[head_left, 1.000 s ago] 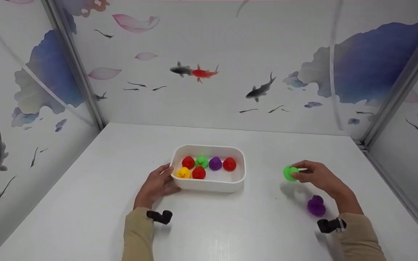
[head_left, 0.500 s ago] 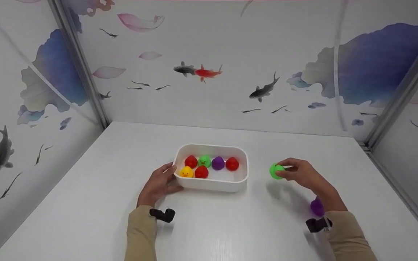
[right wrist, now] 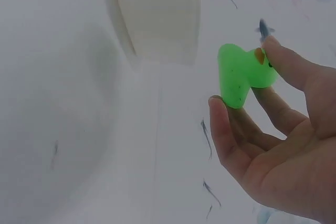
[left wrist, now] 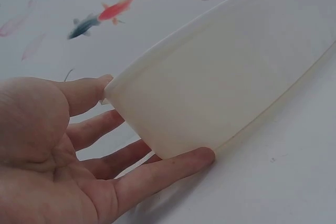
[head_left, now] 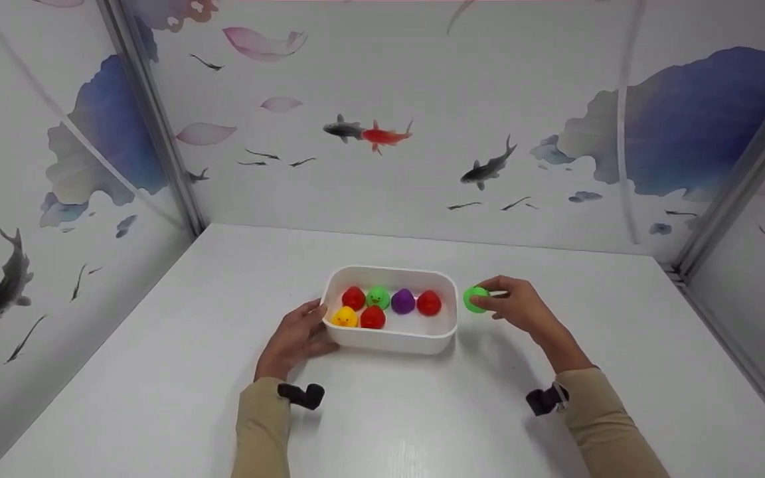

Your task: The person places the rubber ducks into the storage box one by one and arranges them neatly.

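Note:
My right hand (head_left: pixel 515 305) pinches a green rubber duck (head_left: pixel 477 299) between thumb and fingertips, just off the right end of a white plastic box (head_left: pixel 396 340). In the right wrist view the duck (right wrist: pixel 239 74) is turned on its side, its orange beak near the thumb. My left hand (head_left: pixel 295 335) holds the box's left end. The left wrist view shows that thumb (left wrist: pixel 86 94) at the rim and the fingers along the lower wall. Inside lie several small ducks: red (head_left: pixel 429 303), purple (head_left: pixel 403 301), green (head_left: pixel 378 298) and yellow (head_left: pixel 344 317).
The box stands on a white table (head_left: pixel 396 411). White panels printed with fish enclose the back (head_left: pixel 409 192) and both sides, with metal posts at the corners. A black wrist camera (head_left: pixel 546 400) sits on each sleeve.
My right hand has carried the green duck leftward, close to the box's right end. The loose purple duck on the right is now out of sight, where the right sleeve lies. My left hand stays on the box.

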A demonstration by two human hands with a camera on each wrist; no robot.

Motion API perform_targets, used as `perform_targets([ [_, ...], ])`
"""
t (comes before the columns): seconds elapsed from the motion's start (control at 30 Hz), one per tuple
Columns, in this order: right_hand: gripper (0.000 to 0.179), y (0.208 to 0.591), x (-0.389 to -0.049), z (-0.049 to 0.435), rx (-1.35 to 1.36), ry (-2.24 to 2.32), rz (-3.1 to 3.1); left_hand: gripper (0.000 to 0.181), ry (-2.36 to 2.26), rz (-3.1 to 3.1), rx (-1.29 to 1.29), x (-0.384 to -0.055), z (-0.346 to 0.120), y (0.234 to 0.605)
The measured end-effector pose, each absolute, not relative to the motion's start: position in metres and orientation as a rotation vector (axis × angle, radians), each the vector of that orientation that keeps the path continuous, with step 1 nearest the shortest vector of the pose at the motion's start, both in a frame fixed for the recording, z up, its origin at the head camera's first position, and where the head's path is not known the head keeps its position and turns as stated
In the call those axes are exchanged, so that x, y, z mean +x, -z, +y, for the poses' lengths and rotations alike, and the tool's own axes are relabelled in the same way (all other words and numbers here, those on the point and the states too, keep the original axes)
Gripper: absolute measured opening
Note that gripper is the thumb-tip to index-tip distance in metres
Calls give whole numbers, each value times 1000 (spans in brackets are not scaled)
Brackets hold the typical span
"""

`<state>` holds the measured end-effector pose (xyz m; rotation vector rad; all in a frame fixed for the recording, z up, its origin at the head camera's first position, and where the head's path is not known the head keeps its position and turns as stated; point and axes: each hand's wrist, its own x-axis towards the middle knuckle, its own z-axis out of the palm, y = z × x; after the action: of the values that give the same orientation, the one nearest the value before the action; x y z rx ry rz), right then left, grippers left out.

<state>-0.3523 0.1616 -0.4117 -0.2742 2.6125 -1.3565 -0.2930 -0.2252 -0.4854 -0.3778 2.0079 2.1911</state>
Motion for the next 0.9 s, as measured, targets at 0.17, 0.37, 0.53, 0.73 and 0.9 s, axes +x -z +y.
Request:
perform_targets([
  [0.17,48,408,-354,141,-281,1406,2586,56,-2225,1972,-368,-293,-224,485],
  [0.37,46,405,-355,118,-289,1444,2542,57,-2204,1988,-389,-295,-224,486],
  [0.53,44,405,-354,101,-290,1485,2498,58,-2191,1998,-387,-297,-225,487],
  [0.73,42,407,-354,84,-296,1457,2489,58,-2188,1996,-402,-297,-226,488],
  [0.9,36,410,-357,75,-285,1431,2486,56,-2197,2003,-384,-295,-225,486],
])
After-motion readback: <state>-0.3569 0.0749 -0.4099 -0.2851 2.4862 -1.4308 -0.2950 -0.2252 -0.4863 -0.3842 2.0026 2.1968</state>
